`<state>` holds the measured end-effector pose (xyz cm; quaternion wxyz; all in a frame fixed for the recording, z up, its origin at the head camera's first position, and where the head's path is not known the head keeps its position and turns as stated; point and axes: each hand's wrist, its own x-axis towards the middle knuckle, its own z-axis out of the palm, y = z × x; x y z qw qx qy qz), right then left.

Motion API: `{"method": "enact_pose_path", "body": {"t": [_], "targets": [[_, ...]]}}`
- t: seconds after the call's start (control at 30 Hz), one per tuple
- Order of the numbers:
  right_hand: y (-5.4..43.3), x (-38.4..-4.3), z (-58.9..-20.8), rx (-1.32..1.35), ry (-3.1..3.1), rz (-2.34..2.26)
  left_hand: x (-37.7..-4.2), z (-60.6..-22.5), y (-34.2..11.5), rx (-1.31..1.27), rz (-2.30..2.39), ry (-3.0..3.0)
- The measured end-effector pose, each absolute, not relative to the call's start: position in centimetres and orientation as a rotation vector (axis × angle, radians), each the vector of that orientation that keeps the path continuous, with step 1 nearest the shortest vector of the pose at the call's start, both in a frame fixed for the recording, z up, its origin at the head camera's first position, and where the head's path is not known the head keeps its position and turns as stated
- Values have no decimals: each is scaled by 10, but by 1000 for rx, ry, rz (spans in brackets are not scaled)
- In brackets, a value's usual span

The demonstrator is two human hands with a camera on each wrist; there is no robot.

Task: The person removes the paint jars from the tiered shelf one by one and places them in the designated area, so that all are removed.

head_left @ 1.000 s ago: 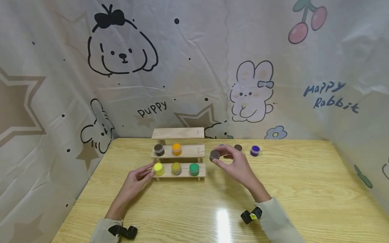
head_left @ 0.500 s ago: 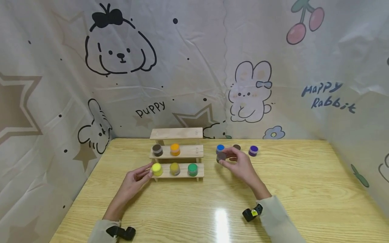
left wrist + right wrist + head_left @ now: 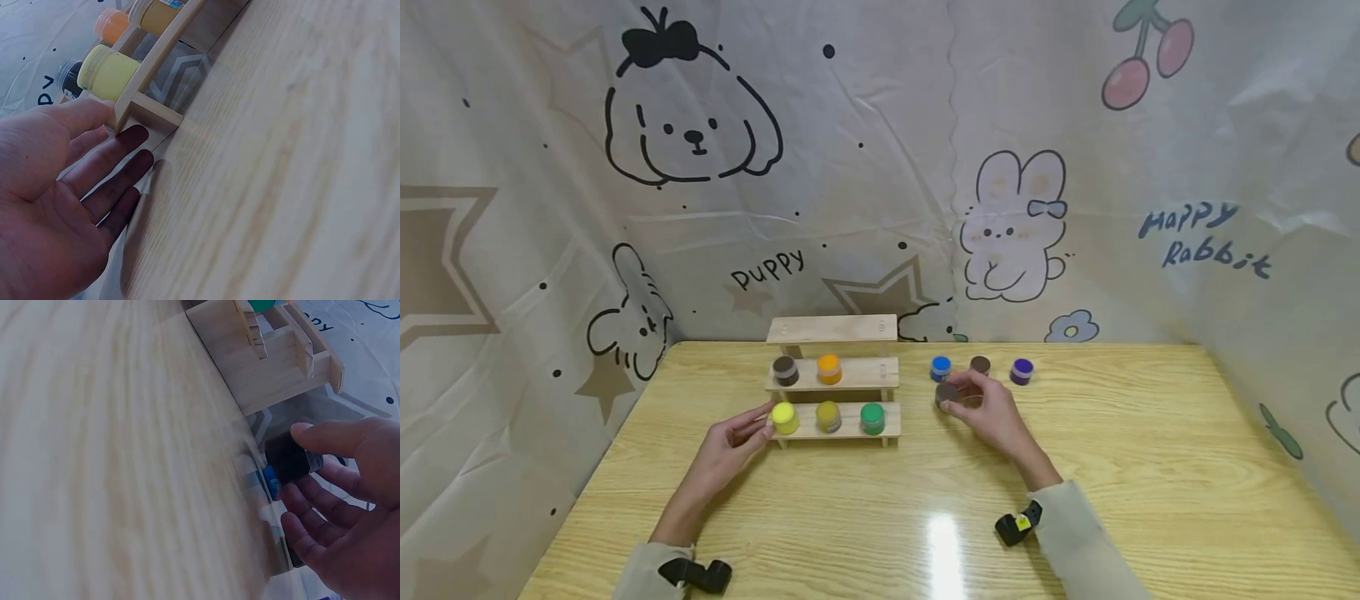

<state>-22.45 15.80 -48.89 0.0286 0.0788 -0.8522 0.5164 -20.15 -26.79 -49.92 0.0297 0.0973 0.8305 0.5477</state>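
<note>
My right hand (image 3: 991,414) pinches a small dark paint jar (image 3: 946,396) between thumb and fingers, right of the stepped wooden rack (image 3: 835,329). In the right wrist view the dark jar (image 3: 289,457) overlaps a blue-lidded one. My left hand (image 3: 727,446) grips the left end of the lowest shelf with thumb and index finger, beside a yellow jar (image 3: 785,418); its other fingers (image 3: 119,181) stretch loosely below. Also on that shelf are an ochre jar (image 3: 828,417) and a green jar (image 3: 872,418). The middle shelf carries a dark jar (image 3: 786,370) and an orange jar (image 3: 829,368).
Behind my right hand, a blue jar (image 3: 940,368), a brown-lidded jar (image 3: 980,366) and a purple jar (image 3: 1022,372) stand on the wooden table (image 3: 1120,467). A printed curtain (image 3: 880,167) hangs along the table's back edge.
My right hand has carried the dark jar to the right, away from the rack, and lowered it slightly. The blue jar has come into view behind it. My left hand stays at the rack.
</note>
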Motion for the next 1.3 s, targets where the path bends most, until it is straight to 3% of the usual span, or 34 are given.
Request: {"method": "enact_pose_path", "body": {"t": [1.3], "targets": [[156, -223, -482, 234, -2654, 1566, -202, -499, -268, 310, 1703, 2545]]}}
